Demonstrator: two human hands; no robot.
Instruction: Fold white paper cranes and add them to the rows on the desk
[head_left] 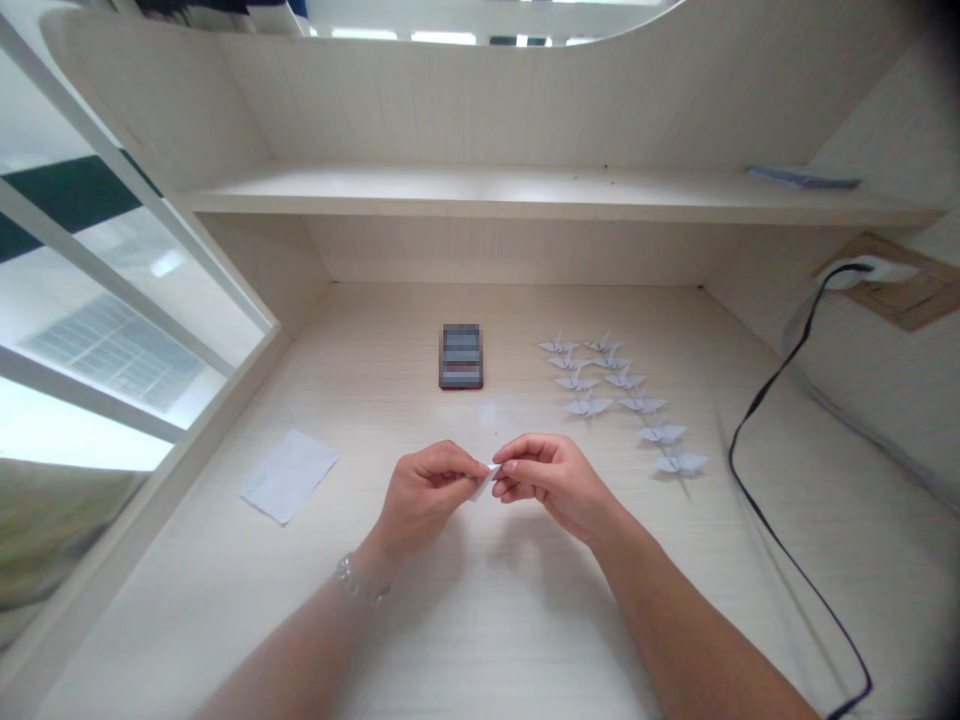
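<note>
The left hand (426, 497) and the right hand (551, 482) are meeting just in front of the person, low and slightly right of centre in the frame. Each grip is pinching a small folded piece of white paper (486, 481) between thumb and fingertips, so both grips are pressed together on it from opposite sides. The paper is held in the air between them, above the pale wood-grain worktop (375, 350), and much of it is hidden by the fingers, so its exact folds are hard to make out.

Ten or so finished paper cranes (611, 385) are standing in two loose, slanting rows to the right of centre, just beyond the right hand. A flat, unfolded sheet of white paper (289, 477) is lying at the left of the worktop, well apart from the left hand and not yet creased into any shape that shows. A smartphone (461, 356) is lying face up above the hands, between that sheet and the cranes. A bracelet (349, 575) is circling the left wrist, and a black cable (732, 450) is trailing down the right side of the worktop from a wall socket (862, 270).
</note>
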